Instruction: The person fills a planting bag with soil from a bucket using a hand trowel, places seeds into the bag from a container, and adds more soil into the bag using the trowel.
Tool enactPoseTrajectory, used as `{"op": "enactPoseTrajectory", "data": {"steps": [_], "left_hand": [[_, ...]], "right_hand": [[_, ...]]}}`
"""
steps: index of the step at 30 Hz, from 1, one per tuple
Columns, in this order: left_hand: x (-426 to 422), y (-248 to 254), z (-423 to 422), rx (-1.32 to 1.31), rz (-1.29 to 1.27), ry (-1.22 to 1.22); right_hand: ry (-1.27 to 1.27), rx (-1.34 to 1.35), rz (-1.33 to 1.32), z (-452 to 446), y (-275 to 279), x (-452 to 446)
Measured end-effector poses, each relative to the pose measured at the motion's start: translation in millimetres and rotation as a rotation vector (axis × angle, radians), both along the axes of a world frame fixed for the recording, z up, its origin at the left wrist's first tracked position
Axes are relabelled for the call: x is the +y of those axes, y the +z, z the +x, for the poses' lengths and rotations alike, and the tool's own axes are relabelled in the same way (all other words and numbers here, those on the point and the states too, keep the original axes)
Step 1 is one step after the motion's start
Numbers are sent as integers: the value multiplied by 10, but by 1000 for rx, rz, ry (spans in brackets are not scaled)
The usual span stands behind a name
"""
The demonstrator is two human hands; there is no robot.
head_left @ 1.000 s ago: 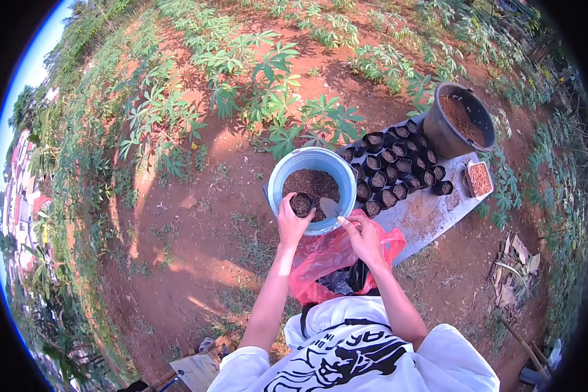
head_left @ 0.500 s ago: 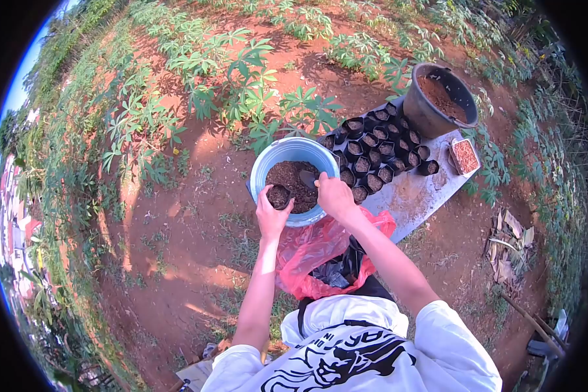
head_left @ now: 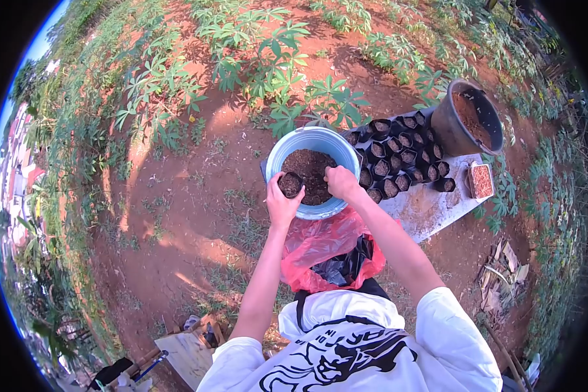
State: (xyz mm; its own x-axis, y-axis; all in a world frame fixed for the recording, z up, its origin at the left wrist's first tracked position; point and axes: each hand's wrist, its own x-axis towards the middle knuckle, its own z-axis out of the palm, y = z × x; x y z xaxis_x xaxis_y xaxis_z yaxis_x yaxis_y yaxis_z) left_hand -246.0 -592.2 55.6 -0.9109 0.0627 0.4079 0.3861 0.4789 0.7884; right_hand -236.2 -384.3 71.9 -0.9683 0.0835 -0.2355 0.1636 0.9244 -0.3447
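A light blue bucket [head_left: 278,157] with dark soil [head_left: 312,163] inside stands at the table's left end. My left hand [head_left: 283,204] is wrapped round a small black pot [head_left: 290,185] with soil in it, held over the bucket's near left part. Inside the bucket's right side, my right hand [head_left: 342,183] is closed round the trowel's handle; the blade is hidden in or behind the soil and hand. A red plastic bag [head_left: 307,251] with black plastic [head_left: 346,268] in it lies between my body and the bucket.
Several soil-filled black pots [head_left: 396,163] stand in rows on the pale table [head_left: 438,222]. A large dark bucket [head_left: 452,124] of reddish soil and a small tray [head_left: 481,181] of reddish-brown bits are at the right. Leafy plants [head_left: 274,72] grow beyond.
My right hand has moved the trowel from the bucket's right rim down into the soil. My left hand still holds the black pot, and the camera view has shifted.
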Motion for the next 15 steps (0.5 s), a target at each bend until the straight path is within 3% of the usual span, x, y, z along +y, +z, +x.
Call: {"op": "enactPoseTrajectory", "data": {"steps": [15], "left_hand": [[65,58,-20,-49,-70,69]], "right_hand": [[226,-126,-328,4,170,184]]}}
